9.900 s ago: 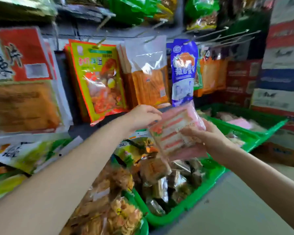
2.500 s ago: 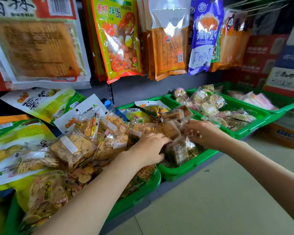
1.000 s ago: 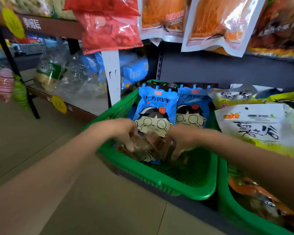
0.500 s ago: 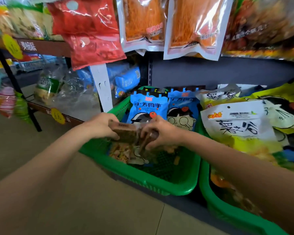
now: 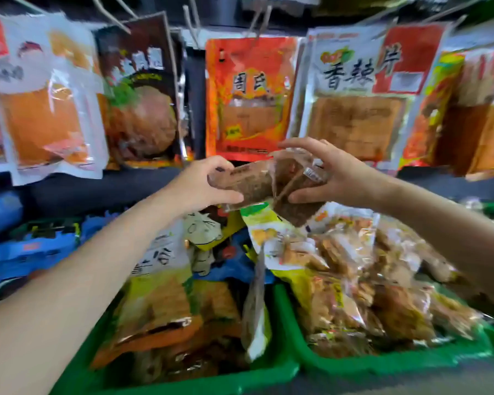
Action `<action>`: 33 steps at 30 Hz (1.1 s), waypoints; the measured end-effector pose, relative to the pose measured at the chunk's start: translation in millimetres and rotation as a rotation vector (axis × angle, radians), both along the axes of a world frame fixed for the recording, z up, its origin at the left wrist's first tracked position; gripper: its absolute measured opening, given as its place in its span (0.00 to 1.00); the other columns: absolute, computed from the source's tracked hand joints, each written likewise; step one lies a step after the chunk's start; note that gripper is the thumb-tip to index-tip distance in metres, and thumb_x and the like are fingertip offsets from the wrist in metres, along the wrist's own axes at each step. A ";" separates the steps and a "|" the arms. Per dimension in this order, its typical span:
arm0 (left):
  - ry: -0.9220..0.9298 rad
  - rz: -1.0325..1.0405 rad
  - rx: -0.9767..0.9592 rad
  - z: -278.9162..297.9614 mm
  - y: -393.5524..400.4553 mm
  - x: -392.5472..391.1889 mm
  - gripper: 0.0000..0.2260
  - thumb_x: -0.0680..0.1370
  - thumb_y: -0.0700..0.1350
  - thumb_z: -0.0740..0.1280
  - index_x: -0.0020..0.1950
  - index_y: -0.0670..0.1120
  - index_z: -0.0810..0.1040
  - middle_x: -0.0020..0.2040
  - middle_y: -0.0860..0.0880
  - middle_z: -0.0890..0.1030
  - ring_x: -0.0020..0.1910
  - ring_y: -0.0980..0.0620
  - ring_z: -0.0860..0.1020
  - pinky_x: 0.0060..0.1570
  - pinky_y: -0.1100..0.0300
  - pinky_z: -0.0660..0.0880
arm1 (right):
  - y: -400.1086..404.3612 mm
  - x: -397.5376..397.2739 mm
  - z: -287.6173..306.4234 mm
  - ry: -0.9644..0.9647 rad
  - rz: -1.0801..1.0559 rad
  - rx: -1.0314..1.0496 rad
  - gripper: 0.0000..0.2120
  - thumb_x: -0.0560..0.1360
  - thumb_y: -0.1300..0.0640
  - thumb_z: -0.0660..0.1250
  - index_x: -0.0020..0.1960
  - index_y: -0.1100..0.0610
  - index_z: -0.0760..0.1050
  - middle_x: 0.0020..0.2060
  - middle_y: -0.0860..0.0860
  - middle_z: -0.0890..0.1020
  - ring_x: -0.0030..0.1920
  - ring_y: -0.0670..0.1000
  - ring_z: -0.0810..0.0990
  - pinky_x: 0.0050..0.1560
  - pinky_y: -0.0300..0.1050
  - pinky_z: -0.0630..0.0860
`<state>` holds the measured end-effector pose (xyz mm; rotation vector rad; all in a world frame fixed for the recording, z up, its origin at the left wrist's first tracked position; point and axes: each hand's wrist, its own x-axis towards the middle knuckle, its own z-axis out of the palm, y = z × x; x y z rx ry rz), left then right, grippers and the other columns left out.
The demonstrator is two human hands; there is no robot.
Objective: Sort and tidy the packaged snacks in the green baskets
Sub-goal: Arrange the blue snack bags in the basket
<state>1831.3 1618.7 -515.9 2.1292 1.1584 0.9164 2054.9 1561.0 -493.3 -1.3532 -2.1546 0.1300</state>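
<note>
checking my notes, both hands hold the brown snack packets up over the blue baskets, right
Not quite: the baskets are green, not blue, as the head view shows. The left hand and right hand do hold the brown snack packets up over them.

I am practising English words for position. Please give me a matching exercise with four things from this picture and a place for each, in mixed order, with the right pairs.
Things:
1. brown snack packets
2. right-hand green basket
3. orange-red bag
4. left hand

Places:
A. hanging on a hook, above the hands
B. gripping the left end of the packets
C. held in both hands, above the baskets
D. on the shelf, full of clear-wrapped golden snacks

Pairs: 1-C, 2-D, 3-A, 4-B
</note>
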 end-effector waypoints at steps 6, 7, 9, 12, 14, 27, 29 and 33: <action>-0.025 -0.187 0.163 -5.7 -33.0 207.9 0.13 0.71 0.46 0.73 0.48 0.49 0.70 0.37 0.53 0.72 0.37 0.52 0.71 0.35 0.63 0.65 | -56.3 187.8 -21.3 0.265 -0.393 0.026 0.40 0.55 0.40 0.78 0.64 0.41 0.67 0.59 0.60 0.75 0.56 0.57 0.76 0.60 0.55 0.74; -0.047 -0.202 0.168 -11.7 -40.2 237.0 0.13 0.71 0.47 0.73 0.46 0.50 0.69 0.37 0.52 0.72 0.39 0.49 0.73 0.37 0.58 0.66 | -65.1 215.6 -25.2 0.276 -0.466 0.049 0.38 0.58 0.47 0.79 0.64 0.44 0.68 0.56 0.62 0.76 0.54 0.57 0.77 0.59 0.57 0.75; -0.050 -0.225 0.165 -27.0 -49.9 290.0 0.13 0.70 0.50 0.72 0.44 0.49 0.69 0.38 0.48 0.76 0.42 0.43 0.76 0.40 0.55 0.67 | -82.2 267.5 -35.4 0.357 -0.584 0.089 0.32 0.63 0.59 0.78 0.63 0.52 0.69 0.49 0.59 0.80 0.47 0.52 0.79 0.56 0.53 0.77; 0.031 -0.218 0.103 -49.0 -62.9 354.1 0.13 0.72 0.53 0.70 0.48 0.46 0.73 0.48 0.44 0.81 0.50 0.45 0.78 0.45 0.56 0.70 | -104.0 324.3 -66.0 0.479 -0.742 0.074 0.26 0.65 0.60 0.76 0.60 0.56 0.70 0.42 0.51 0.79 0.40 0.43 0.77 0.47 0.39 0.74; 0.065 -0.213 0.004 -67.8 -67.1 386.4 0.14 0.73 0.51 0.70 0.52 0.44 0.73 0.52 0.44 0.81 0.52 0.45 0.78 0.47 0.57 0.70 | -111.2 350.7 -94.1 0.483 -0.839 0.045 0.27 0.66 0.57 0.76 0.62 0.58 0.70 0.48 0.55 0.77 0.46 0.49 0.74 0.48 0.37 0.69; 0.411 -0.326 0.210 -141.3 -87.9 477.2 0.14 0.78 0.48 0.64 0.62 0.44 0.73 0.77 0.45 0.51 0.75 0.42 0.54 0.71 0.54 0.54 | -41.0 419.5 -157.3 0.012 -1.093 -0.090 0.25 0.77 0.48 0.60 0.73 0.47 0.60 0.75 0.59 0.52 0.70 0.65 0.60 0.68 0.59 0.60; 0.540 -0.336 0.238 -140.4 -78.8 482.5 0.17 0.80 0.51 0.60 0.66 0.46 0.71 0.78 0.48 0.47 0.76 0.40 0.47 0.73 0.48 0.50 | -36.1 426.1 -154.6 -0.003 -1.069 -0.142 0.19 0.79 0.48 0.56 0.66 0.54 0.69 0.70 0.61 0.64 0.64 0.64 0.69 0.62 0.56 0.66; 0.499 -0.393 0.240 -132.7 -64.7 484.2 0.21 0.79 0.53 0.60 0.72 0.52 0.65 0.77 0.47 0.51 0.76 0.45 0.51 0.73 0.49 0.55 | -43.6 421.1 -158.2 0.044 -0.983 -0.099 0.19 0.80 0.50 0.55 0.68 0.56 0.66 0.62 0.62 0.73 0.62 0.64 0.72 0.60 0.58 0.70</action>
